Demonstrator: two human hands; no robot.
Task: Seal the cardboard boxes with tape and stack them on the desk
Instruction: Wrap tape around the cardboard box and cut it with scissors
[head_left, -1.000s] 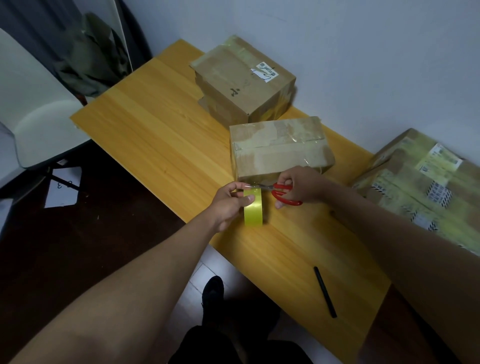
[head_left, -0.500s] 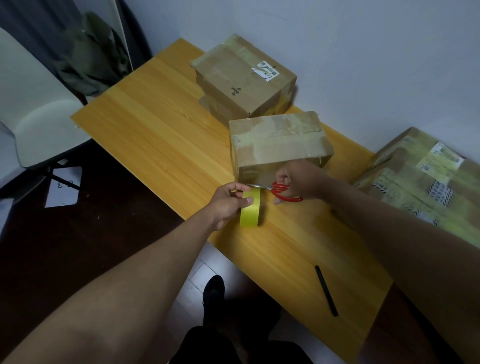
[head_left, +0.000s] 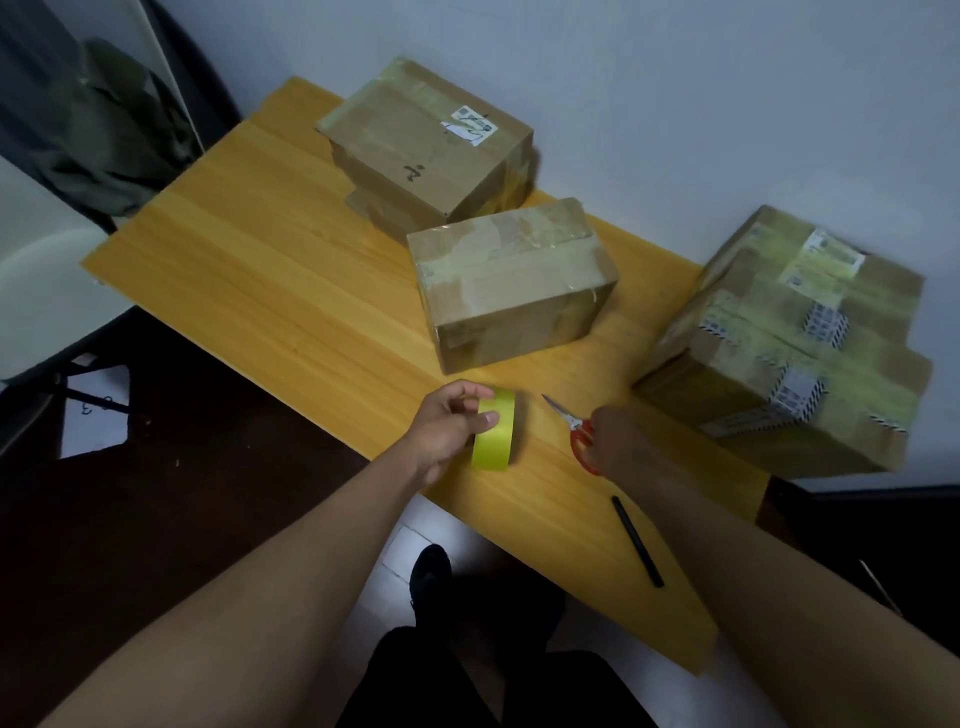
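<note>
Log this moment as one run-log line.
left hand: grips tape roll | right hand: holds scissors | middle box: taped, on desk | hands apart from box

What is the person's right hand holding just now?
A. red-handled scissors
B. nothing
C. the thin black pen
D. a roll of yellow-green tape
A: the right hand grips the red-handled scissors with blades pointing at the middle cardboard box, while the left hand holds the yellow-green tape roll.
</note>
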